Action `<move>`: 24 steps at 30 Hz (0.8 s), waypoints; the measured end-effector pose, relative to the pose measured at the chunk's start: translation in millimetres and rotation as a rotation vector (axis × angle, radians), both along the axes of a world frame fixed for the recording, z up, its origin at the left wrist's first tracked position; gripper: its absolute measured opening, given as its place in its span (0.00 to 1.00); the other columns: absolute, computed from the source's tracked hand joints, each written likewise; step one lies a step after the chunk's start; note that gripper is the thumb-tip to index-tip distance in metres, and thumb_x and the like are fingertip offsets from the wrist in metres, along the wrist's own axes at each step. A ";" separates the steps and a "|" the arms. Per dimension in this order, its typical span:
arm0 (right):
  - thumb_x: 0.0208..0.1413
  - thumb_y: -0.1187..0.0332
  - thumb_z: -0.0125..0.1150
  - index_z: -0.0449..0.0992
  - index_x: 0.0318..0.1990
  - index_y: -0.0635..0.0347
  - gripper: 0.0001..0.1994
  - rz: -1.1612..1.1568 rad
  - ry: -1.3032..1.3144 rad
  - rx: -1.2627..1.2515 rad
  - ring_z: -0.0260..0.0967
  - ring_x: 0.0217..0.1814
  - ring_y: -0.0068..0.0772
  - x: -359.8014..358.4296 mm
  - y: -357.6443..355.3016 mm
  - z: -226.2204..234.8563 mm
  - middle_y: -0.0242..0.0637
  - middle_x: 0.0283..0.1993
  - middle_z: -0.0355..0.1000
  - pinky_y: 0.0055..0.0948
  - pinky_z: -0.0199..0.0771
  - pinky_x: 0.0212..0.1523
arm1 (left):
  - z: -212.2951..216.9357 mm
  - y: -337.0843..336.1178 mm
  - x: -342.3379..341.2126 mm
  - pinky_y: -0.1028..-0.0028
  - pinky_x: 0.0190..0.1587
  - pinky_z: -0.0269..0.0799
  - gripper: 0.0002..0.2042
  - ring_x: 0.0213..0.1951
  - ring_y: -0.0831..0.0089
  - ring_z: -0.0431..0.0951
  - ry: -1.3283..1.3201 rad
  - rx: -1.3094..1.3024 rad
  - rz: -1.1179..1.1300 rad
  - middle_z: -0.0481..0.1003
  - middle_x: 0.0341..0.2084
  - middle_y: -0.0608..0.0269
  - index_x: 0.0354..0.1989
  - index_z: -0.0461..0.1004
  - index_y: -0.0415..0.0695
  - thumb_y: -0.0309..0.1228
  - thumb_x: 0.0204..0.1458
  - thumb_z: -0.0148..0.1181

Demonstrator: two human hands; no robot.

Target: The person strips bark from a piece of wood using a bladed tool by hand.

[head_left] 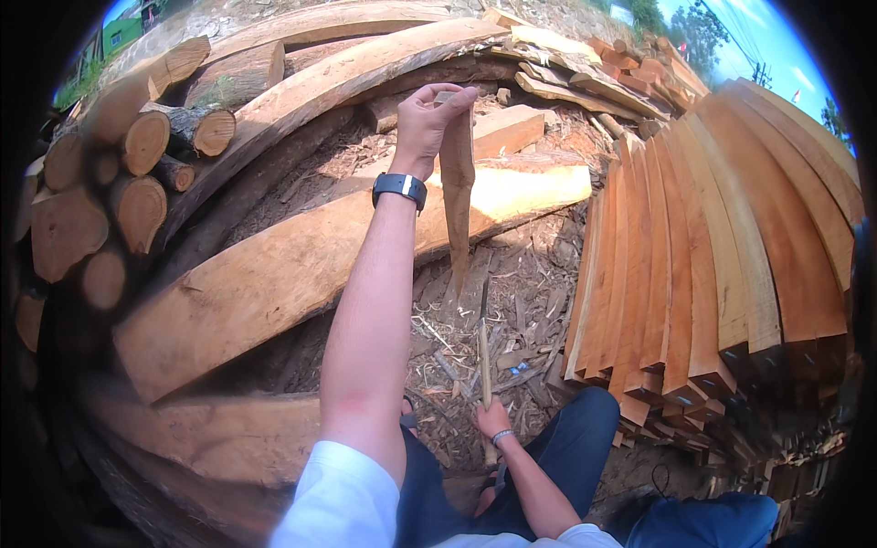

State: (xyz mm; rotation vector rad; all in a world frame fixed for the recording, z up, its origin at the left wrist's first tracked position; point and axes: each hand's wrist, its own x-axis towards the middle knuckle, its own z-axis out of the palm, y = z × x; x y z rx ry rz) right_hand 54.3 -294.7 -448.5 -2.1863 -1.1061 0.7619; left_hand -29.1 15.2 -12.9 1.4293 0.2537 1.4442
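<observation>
My left hand is raised out in front and grips the top end of a long, thin wood strip. The strip hangs upright with its pointed lower end near the ground. A dark watch sits on that wrist. My right hand is low, close to my knee, and holds a narrow wooden stick that points up and away from me. Both forearms come from the lower edge, with white sleeves and blue trousers below.
A thick sawn beam lies across the ground ahead. Round logs are stacked at the left. A slanted stack of several reddish planks stands at the right. Bark scraps and chips litter the dirt.
</observation>
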 end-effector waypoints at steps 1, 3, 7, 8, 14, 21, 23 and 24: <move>0.57 0.64 0.55 0.67 0.40 0.72 0.15 -0.021 0.105 -0.034 0.75 0.18 0.44 -7.7 2.4 19.8 0.53 0.25 0.74 0.40 0.76 0.20 | 0.0 -0.7 -8.9 0.76 0.37 0.72 0.19 0.28 0.76 0.79 -0.009 -0.010 0.018 0.77 0.23 0.63 0.40 0.76 0.40 0.42 0.48 0.69; 0.57 0.64 0.56 0.67 0.40 0.72 0.16 -0.081 0.242 -0.052 0.75 0.18 0.43 -3.2 2.2 17.5 0.53 0.24 0.74 0.40 0.76 0.20 | 2.9 0.1 -5.7 0.75 0.35 0.70 0.15 0.26 0.75 0.76 -0.010 -0.027 0.049 0.75 0.21 0.63 0.37 0.77 0.39 0.41 0.52 0.60; 0.56 0.63 0.57 0.68 0.40 0.72 0.16 -0.067 0.407 -0.136 0.75 0.18 0.41 4.9 4.8 0.9 0.50 0.24 0.74 0.38 0.75 0.19 | -0.2 19.0 -14.0 0.74 0.29 0.64 0.18 0.21 0.74 0.68 -0.076 -0.051 -0.056 0.69 0.16 0.65 0.29 0.75 0.39 0.43 0.52 0.45; 0.56 0.63 0.57 0.69 0.40 0.72 0.16 -0.065 0.415 -0.140 0.75 0.19 0.41 6.5 4.2 -4.4 0.50 0.24 0.74 0.38 0.75 0.19 | -2.3 21.7 -15.4 0.75 0.28 0.63 0.20 0.21 0.75 0.67 -0.076 -0.060 -0.083 0.68 0.15 0.65 0.27 0.74 0.40 0.45 0.52 0.44; 0.57 0.65 0.56 0.68 0.37 0.69 0.12 -0.017 0.334 -0.115 0.69 0.15 0.32 2.8 4.9 -12.8 0.39 0.20 0.70 0.33 0.71 0.14 | -1.9 18.2 -26.1 0.77 0.25 0.60 0.24 0.20 0.76 0.65 0.013 -0.018 -0.197 0.64 0.14 0.67 0.20 0.70 0.44 0.53 0.52 0.43; 0.57 0.64 0.58 0.68 0.38 0.70 0.14 -0.005 0.326 -0.097 0.70 0.15 0.32 1.0 5.2 -5.1 0.40 0.21 0.70 0.34 0.71 0.15 | -6.7 18.8 -22.7 0.79 0.26 0.59 0.29 0.21 0.79 0.64 0.021 0.006 0.066 0.64 0.14 0.71 0.19 0.72 0.45 0.62 0.49 0.56; 0.56 0.63 0.58 0.69 0.39 0.70 0.15 -0.012 0.358 -0.100 0.71 0.16 0.34 -0.6 6.4 -4.7 0.42 0.21 0.71 0.35 0.72 0.16 | -2.8 18.5 -17.7 0.79 0.27 0.60 0.29 0.21 0.81 0.66 0.018 0.062 0.256 0.67 0.14 0.71 0.20 0.74 0.43 0.62 0.44 0.64; 0.56 0.62 0.59 0.69 0.40 0.70 0.16 -0.027 0.374 -0.104 0.72 0.17 0.37 0.8 5.6 -4.2 0.43 0.21 0.72 0.36 0.73 0.17 | -2.7 17.3 -13.4 0.80 0.28 0.61 0.29 0.21 0.82 0.66 0.011 0.086 0.347 0.69 0.15 0.71 0.21 0.75 0.42 0.61 0.41 0.68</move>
